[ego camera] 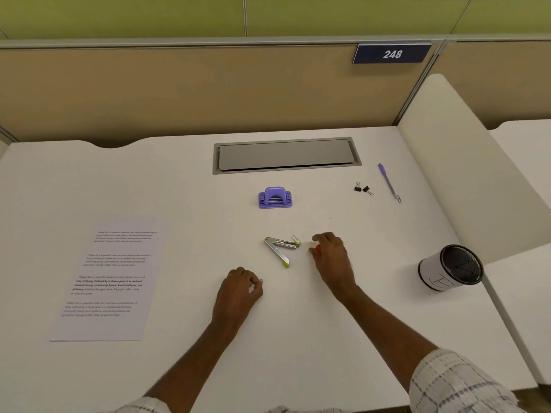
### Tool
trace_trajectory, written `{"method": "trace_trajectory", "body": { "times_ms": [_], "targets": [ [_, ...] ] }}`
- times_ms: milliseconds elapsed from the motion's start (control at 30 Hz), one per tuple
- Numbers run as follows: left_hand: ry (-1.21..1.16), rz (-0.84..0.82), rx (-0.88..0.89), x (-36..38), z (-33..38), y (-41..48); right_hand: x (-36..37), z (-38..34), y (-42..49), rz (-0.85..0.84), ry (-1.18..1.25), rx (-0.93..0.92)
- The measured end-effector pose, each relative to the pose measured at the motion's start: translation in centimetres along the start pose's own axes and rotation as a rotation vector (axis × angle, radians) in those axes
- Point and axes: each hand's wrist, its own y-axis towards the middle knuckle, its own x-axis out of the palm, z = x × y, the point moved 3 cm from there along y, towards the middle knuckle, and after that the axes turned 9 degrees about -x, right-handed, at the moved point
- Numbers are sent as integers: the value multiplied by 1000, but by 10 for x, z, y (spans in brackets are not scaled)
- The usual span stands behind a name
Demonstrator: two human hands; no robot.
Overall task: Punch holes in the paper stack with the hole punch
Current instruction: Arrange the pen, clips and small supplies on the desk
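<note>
A purple hole punch (275, 197) stands upright in the middle of the white desk (298, 323), below the grey cable hatch. A printed paper stack (110, 281) lies flat at the left. My left hand (238, 290) rests on the desk with fingers curled, pinching something tiny that I cannot make out. My right hand (329, 254) lies to the right of an opened green-tipped stapler (281, 248), its fingers closed over a small orange object (318, 249). Both hands are well short of the punch and apart from the paper.
Two black binder clips (363, 189) and a purple pen (389, 182) lie at the back right. A mesh pen cup (451, 268) wrapped in white paper stands at the right edge. A beige partition wall closes the back; a white side panel (465, 162) rises on the right.
</note>
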Motion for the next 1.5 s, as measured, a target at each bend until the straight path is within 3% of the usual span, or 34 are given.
{"method": "trace_trajectory", "body": {
  "times_ms": [133,267,400,600,933,1500],
  "targets": [
    [-27,-83,-3,5,4,2,-11,21,-8,40,-1,48],
    [-345,-127,-188,6,17,9,-19,30,-9,48,-15,78],
    [-622,-171,-174,9,62,31,-33,42,-4,83,11,97],
    [-841,-268,-251,29,140,76,-69,88,26,119,179,334],
    [-585,-205,-124,92,243,136,-112,166,90,104,65,409],
    [-333,-178,-56,154,306,198,-113,208,163,6,-97,193]
  ]
}}
